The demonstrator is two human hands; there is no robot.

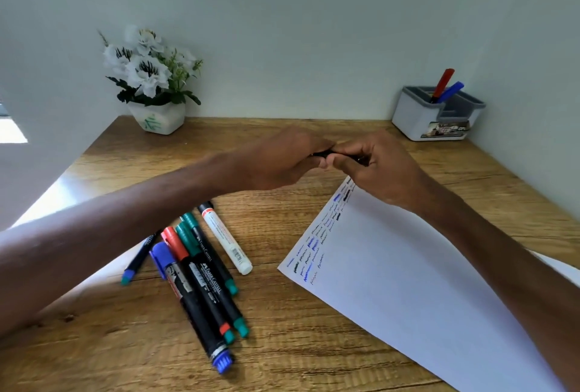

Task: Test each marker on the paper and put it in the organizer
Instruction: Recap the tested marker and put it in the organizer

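From my remote seat, the far left back of the wooden desk (314, 344) holds a white pot of white flowers (157, 118), standing against the wall. Nearer the front lies a loose bunch of markers (194, 278), side by side and touching: black barrels with blue, red and green caps. A thin dark pen (138, 261) lies just to their left, and a white marker (226, 241) on their right edge.

The left forearm crosses above that bunch. The left hand (276, 162) is raised over the middle of the desk, its fingers curled round one end of a black marker (323, 153). The right hand (376, 168) meets it from the other side, with thumb and fingers pinching the same marker, so the two hands nearly touch. Only a short dark piece shows between them, and I cannot tell whether the cap is on or off. The marker is held in the air, just beyond the far corner of the paper (408, 281).

The paper lies at a slant on the right half of the desk, with the right forearm above it. Short blue and black scribbles run along its left edge.

At the back right corner stands the grey organizer (436, 115), well apart from the hands. A red marker (443, 82) and a blue marker (450, 91) lean together in its rear compartment.
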